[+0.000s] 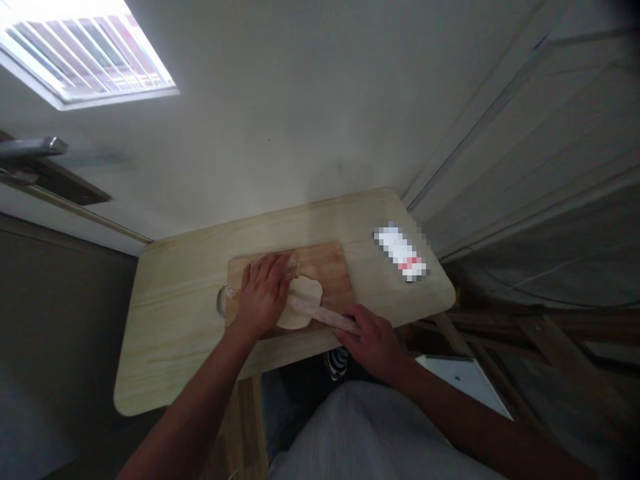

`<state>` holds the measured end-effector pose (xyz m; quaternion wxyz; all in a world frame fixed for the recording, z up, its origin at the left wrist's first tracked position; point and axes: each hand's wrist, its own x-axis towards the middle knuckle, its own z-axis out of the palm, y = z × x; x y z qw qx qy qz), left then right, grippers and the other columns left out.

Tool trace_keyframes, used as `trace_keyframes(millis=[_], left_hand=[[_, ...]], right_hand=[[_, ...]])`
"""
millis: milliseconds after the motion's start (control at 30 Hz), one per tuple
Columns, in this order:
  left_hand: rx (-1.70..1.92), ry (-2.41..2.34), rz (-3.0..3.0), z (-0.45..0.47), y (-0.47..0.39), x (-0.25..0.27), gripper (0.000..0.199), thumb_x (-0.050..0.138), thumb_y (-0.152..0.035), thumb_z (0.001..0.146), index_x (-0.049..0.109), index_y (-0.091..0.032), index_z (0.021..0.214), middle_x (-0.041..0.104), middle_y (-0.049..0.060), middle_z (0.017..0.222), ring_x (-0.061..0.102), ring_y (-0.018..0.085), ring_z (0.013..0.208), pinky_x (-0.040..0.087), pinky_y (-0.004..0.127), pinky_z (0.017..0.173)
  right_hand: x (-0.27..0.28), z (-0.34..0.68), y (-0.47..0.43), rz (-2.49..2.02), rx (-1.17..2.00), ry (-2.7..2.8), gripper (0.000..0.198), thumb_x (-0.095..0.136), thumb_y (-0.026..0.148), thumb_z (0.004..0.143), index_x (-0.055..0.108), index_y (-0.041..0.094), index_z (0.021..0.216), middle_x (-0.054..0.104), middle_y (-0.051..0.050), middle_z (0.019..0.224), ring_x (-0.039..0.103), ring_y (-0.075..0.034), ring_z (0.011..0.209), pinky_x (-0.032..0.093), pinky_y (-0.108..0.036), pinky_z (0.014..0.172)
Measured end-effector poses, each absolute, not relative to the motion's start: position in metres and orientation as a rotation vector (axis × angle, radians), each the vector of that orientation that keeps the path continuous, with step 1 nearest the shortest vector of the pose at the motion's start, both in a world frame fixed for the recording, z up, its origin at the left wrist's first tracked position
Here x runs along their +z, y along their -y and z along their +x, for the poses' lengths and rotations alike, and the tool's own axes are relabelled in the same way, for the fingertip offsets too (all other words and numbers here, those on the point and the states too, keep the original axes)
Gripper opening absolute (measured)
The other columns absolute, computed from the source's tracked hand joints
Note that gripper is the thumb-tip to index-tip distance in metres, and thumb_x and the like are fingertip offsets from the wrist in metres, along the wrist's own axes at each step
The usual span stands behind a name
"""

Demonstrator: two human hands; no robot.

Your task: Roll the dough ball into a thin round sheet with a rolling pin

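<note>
A flattened sheet of pale dough [303, 317] lies on a wooden cutting board [330, 263]. Across the dough runs a slim wooden rolling pin [325, 315], slanting down to the right. My right hand [373, 339] is closed around the pin's near right end. My left hand [263, 293] lies flat at the dough's left side, fingers stretched over the board and covering part of it. The pin's far end stops close to my left hand; whether they touch I cannot tell. White flour traces show near the left fingertips.
The board rests on a light wooden table [170, 300], with a metal ring handle [220, 301] at its left. A blurred-out white and red item [403, 252] is on the table's right. A wall stands behind; a door handle [35, 147] is at left.
</note>
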<state>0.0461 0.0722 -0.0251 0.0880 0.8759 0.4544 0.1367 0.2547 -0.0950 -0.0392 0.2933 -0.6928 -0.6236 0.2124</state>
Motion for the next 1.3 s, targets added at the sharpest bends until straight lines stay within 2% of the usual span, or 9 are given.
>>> trace_keyframes(millis=[267, 433, 667, 867, 1067, 1300], left_hand=[[0.294, -1.481, 2.6, 0.067, -0.082, -0.028, 0.049, 0.024, -0.043, 0.105, 0.048, -0.029, 0.146, 0.051, 0.008, 0.152, 0.044, 0.03, 0.139, 0.028, 0.06, 0.116], [0.213, -1.538, 2.603, 0.074, -0.088, -0.026, 0.052, 0.023, -0.045, 0.104, 0.046, -0.028, 0.147, 0.048, 0.008, 0.154, 0.042, 0.03, 0.14, 0.03, 0.061, 0.115], [0.104, -1.592, 2.547, 0.09, -0.107, -0.022, 0.054, 0.022, -0.048, 0.103, 0.043, -0.03, 0.149, 0.044, 0.007, 0.157, 0.039, 0.033, 0.143, 0.026, 0.07, 0.114], [0.102, -1.638, 2.568, 0.084, -0.09, -0.018, 0.057, 0.018, -0.05, 0.103, 0.04, -0.03, 0.151, 0.041, 0.008, 0.159, 0.035, 0.033, 0.145, 0.023, 0.07, 0.115], [0.174, -1.65, 2.659, 0.063, -0.063, -0.018, 0.058, 0.014, -0.048, 0.104, 0.042, -0.028, 0.15, 0.042, 0.007, 0.158, 0.035, 0.031, 0.145, 0.021, 0.064, 0.118], [0.161, -1.607, 2.581, 0.083, -0.092, -0.02, 0.055, 0.019, -0.048, 0.103, 0.041, -0.031, 0.151, 0.042, 0.008, 0.158, 0.036, 0.032, 0.144, 0.024, 0.069, 0.115]], right_hand=[[-0.045, 0.267, 0.099, -1.974, 0.44, 1.619, 0.038, 0.052, 0.053, 0.097, 0.062, 0.02, 0.113, 0.073, -0.008, 0.101, 0.07, -0.022, 0.088, 0.049, -0.03, 0.073], [-0.037, 0.272, 0.089, -2.072, 0.489, 1.642, 0.041, 0.046, 0.057, 0.099, 0.063, 0.022, 0.111, 0.074, -0.006, 0.097, 0.07, -0.022, 0.086, 0.044, -0.029, 0.068], [-0.022, 0.284, 0.066, -2.273, 0.516, 1.716, 0.042, 0.037, 0.056, 0.102, 0.061, 0.024, 0.114, 0.075, -0.006, 0.094, 0.07, -0.023, 0.084, 0.037, -0.029, 0.064], [-0.013, 0.278, 0.071, -2.354, 0.579, 1.765, 0.046, 0.033, 0.058, 0.102, 0.06, 0.023, 0.117, 0.073, -0.009, 0.105, 0.069, -0.023, 0.091, 0.042, -0.03, 0.07], [-0.022, 0.261, 0.098, -2.261, 0.517, 1.775, 0.046, 0.038, 0.055, 0.102, 0.053, 0.022, 0.13, 0.069, -0.01, 0.117, 0.068, -0.024, 0.098, 0.045, -0.031, 0.075], [-0.034, 0.276, 0.089, -2.192, 0.443, 1.681, 0.04, 0.039, 0.053, 0.102, 0.058, 0.02, 0.117, 0.071, -0.009, 0.108, 0.068, -0.023, 0.091, 0.042, -0.03, 0.068]])
